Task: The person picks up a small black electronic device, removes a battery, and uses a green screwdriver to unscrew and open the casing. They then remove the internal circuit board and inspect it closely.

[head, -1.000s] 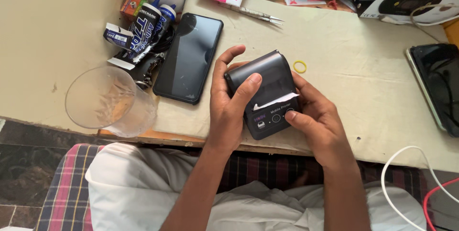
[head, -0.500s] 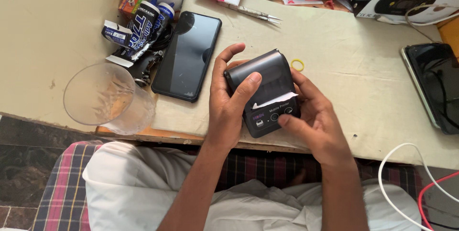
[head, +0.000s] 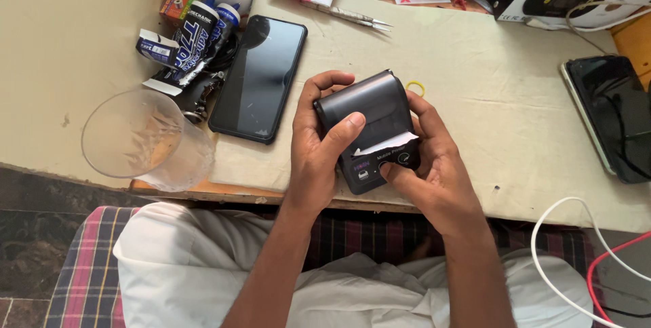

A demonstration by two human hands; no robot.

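The bench (head: 515,111) edge lies right under the small black printer (head: 369,128), gripped by the left hand (head: 319,158) while the right hand (head: 434,172) clasps it and thumbs a button; a slip could drop it into the lap. The clear cup (head: 146,139) overhangs that edge and could tip. The paper strip (head: 386,143) might tear.

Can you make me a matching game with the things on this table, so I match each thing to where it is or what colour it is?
Things:
1. small black printer
2. clear plastic cup
3. yellow rubber band
4. black phone

Places:
A. lying flat, left of the printer
B. held in the left hand and the right hand
C. at the table's front left edge
D. just behind the printer

Pairs: 1-B, 2-C, 3-D, 4-A
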